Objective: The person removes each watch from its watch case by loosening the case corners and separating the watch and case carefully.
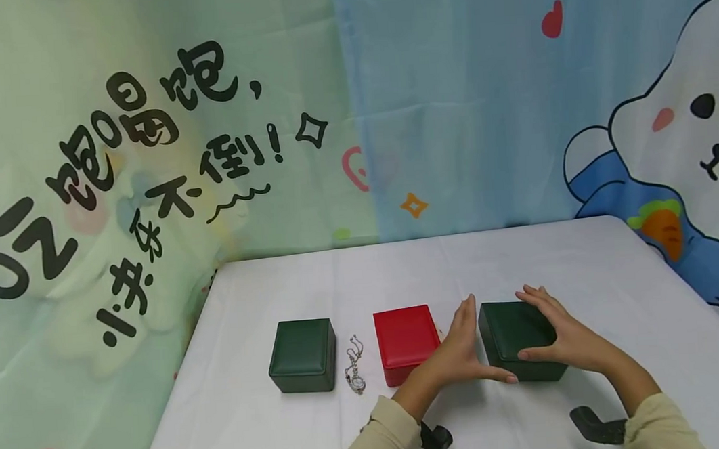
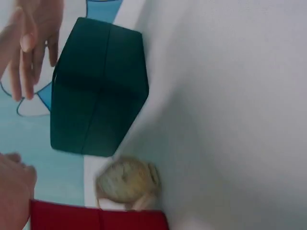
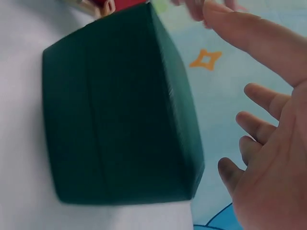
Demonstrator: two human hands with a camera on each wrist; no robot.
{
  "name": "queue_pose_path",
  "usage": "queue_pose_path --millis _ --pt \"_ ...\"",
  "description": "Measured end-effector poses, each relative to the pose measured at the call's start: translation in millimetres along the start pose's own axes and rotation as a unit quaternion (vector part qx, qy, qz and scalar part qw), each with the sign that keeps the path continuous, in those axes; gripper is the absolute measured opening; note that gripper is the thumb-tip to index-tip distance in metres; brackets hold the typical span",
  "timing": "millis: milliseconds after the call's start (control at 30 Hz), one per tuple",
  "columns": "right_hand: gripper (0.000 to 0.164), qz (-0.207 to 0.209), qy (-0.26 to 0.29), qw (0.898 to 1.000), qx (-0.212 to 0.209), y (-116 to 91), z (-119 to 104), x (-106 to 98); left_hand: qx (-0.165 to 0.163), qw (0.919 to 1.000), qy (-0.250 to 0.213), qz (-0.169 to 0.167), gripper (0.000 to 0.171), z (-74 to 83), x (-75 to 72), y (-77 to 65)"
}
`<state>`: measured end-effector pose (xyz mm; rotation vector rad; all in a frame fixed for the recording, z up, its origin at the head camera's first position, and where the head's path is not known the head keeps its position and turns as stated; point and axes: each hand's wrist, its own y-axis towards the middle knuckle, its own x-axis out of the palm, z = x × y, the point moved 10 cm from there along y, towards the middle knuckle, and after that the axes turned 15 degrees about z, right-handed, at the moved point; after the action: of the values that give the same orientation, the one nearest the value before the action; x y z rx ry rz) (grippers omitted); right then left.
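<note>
A closed dark green box (image 1: 514, 331) stands on the right part of the table, between my two hands. My left hand (image 1: 454, 355) is at its left side, fingers extended and thumb stretched toward its front corner. Over the box's right part is my right hand (image 1: 569, 339), fingers spread; in the right wrist view it appears apart from the green box (image 3: 120, 110). Neither hand holds anything. A closed red box (image 1: 405, 337) lies just left of my left hand. Between red and green boxes is a blurred gold-coloured, watch-like piece (image 2: 127, 181), mostly hidden by my left hand in the head view.
Another closed green box (image 1: 303, 356) stands at the left. Between it and the red box lies a thin silver bracelet watch (image 1: 355, 367). A white cloth covers the table (image 1: 254, 427), and a printed curtain (image 1: 451, 111) hangs behind its far edge.
</note>
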<state>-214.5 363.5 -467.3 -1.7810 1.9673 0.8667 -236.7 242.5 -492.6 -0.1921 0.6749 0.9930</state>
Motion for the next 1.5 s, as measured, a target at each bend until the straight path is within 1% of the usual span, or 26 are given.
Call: queue_pose_path --millis 100,167,200,267,333,433,500,567,700,867,1033,1133,1233,1300,1333,1400,1500 --pt "0.101 -0.004 0.0 1.0 0.015 -3.6 9.1 -1.5 0.009 0.9998 -0.01 0.017 0.122 12.8 7.6 5.0" --pt "0.102 -0.006 0.001 1.0 0.024 -5.2 14.3 -1.8 0.005 0.9996 -0.014 0.024 0.124 15.4 15.3 7.6" --pt "0.102 -0.008 0.002 1.0 0.026 -6.0 16.2 -1.6 0.002 0.9995 -0.013 0.027 0.126 13.9 19.8 8.8" --pt "0.102 -0.011 0.003 0.999 0.03 -7.3 18.9 -0.6 -0.017 0.9991 -0.018 0.035 0.128 4.4 29.3 9.9" --pt "0.102 -0.014 0.007 0.999 0.03 -8.6 20.3 0.3 -0.044 0.9978 -0.025 0.042 0.129 -11.0 38.1 9.2" --pt "0.102 -0.02 0.007 0.999 0.03 -11.3 22.8 1.3 -0.071 0.9959 -0.03 0.047 0.13 -31.6 46.9 7.7" --pt "0.103 -0.026 0.005 0.999 0.028 -13.3 24.7 2.1 -0.074 0.9963 -0.021 0.039 0.13 -39.4 50.2 7.4" --pt "0.104 -0.031 0.002 0.999 0.026 -15.5 26.8 4.0 -0.068 0.9974 -0.009 0.023 0.13 -42.0 51.7 8.0" --pt "0.104 -0.03 -0.006 0.999 0.011 -18.4 29.0 7.0 -0.05 0.9986 0.002 -0.015 0.129 -41.4 55.9 10.1" --pt "0.101 -0.014 -0.017 1.0 -0.02 -20.9 27.7 8.1 -0.042 0.9985 0.001 -0.036 0.131 -42.8 57.9 13.2" --pt "0.094 0.009 -0.048 0.998 -0.048 -23.6 25.2 2.3 -0.036 0.9983 -0.002 -0.047 0.13 -42.4 58.0 17.6" --pt "0.092 0.009 -0.081 0.995 -0.058 -23.2 24.2 1.3 -0.037 0.9982 0.013 -0.045 0.127 -44.2 56.7 18.5" --pt "0.091 0.01 -0.135 0.987 -0.081 -21.9 20.8 -1.0 -0.038 0.9979 0.03 -0.043 0.124 -44.8 56.5 18.6" --pt "0.092 0.009 -0.179 0.979 -0.093 -20.1 18.3 -3.2 -0.036 0.9978 0.036 -0.042 0.122 -44.2 57.1 18.9" --pt "0.092 0.007 -0.198 0.975 -0.097 -18.9 17.0 -4.1 -0.036 0.9977 0.037 -0.043 0.122 -43.9 57.6 19.0" --pt "0.092 -0.006 -0.221 0.971 -0.093 -15.5 15.4 -4.9 -0.038 0.9974 0.042 -0.045 0.122 -43.6 58.6 19.2" --pt "0.092 -0.033 -0.232 0.969 -0.079 -8.8 13.6 -4.6 -0.046 0.9967 0.048 -0.046 0.122 -44.9 59.1 19.6"
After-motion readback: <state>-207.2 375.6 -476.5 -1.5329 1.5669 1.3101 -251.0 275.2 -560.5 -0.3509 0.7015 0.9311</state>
